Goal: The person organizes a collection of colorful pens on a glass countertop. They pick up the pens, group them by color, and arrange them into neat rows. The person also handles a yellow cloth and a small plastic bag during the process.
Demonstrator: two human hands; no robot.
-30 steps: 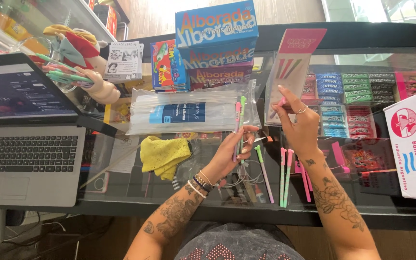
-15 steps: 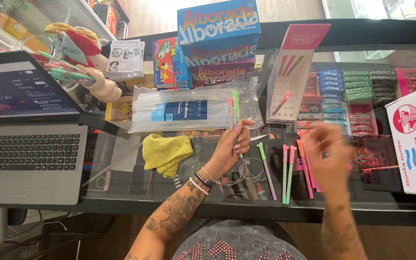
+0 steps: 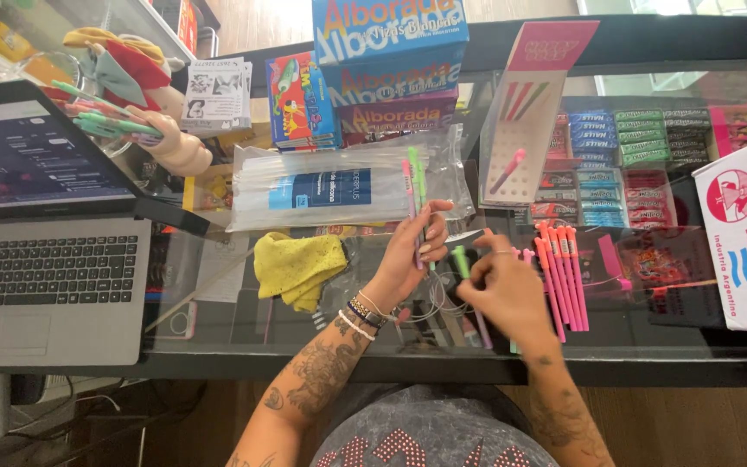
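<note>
Holding two pens (image 3: 414, 186) in your left hand (image 3: 408, 259), fingers closed; right hand (image 3: 503, 290) pinches another; pink pens (image 3: 559, 268) lie loose on the table (image 3: 218, 337), display card (image 3: 525, 130) nearly empty.

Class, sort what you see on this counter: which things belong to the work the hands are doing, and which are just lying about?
In the work:
left hand, holding pink and green pens
right hand, at a green pen
pink pens on the glass
pegged display card

Lying about:
laptop
yellow cloth
clear plastic bag
blue boxes
</note>
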